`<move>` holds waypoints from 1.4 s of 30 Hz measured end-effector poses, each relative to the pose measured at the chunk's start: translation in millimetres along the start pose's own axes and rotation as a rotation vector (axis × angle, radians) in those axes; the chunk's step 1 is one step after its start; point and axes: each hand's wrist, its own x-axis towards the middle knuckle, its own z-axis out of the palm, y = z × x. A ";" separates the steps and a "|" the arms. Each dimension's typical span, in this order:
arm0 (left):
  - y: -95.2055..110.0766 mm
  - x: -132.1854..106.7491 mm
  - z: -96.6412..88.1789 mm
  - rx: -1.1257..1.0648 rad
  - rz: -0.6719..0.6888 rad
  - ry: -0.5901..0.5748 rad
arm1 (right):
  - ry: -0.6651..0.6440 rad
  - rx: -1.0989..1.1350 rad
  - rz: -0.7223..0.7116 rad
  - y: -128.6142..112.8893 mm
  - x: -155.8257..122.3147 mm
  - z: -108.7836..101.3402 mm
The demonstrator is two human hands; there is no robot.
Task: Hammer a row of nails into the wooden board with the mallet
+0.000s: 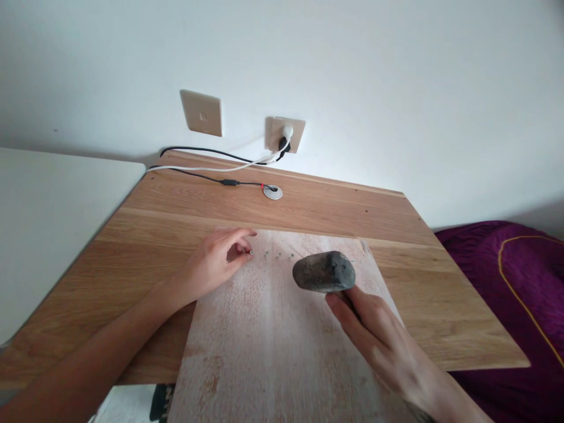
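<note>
My right hand [379, 329] is closed around the handle of a hammer [324, 272]. Its thick, dark grey, worn head is raised over the upper right part of a whitish, scuffed wooden board [264, 346]. Near the board's far edge, my left hand [215, 255] has its thumb and a curled finger around a small nail [251, 252], while the index finger stretches out above. Several small nails [278, 255] stand in a row to the right of that hand. Another small nail [352, 261] shows just past the hammer head, which may hide others.
The board lies on a wooden desktop [440, 311] against a white wall. A round cable grommet [272, 192], black and white cables [211, 168] and a wall socket [297, 132] are behind. A white surface [53, 235] is at left, purple fabric [476, 252] at right.
</note>
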 end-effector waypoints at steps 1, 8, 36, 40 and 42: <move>0.3 -0.1 0.1 0.005 -0.006 0.000 | 0.009 -0.002 -0.026 -8.5 5.4 -2.2; 5.5 1.1 -3.2 -0.004 -0.083 -0.019 | -0.068 -0.039 -0.278 -57.5 57.2 0.9; -3.6 2.7 -1.2 -0.030 -0.002 -0.025 | -0.124 -0.267 -0.354 -61.3 70.0 25.3; -5.1 2.7 -1.2 -0.006 0.024 -0.031 | -0.108 -0.238 -0.352 -60.3 68.4 26.2; -5.2 2.7 -1.4 0.007 0.024 -0.031 | -0.120 -0.254 -0.347 -59.1 68.2 27.1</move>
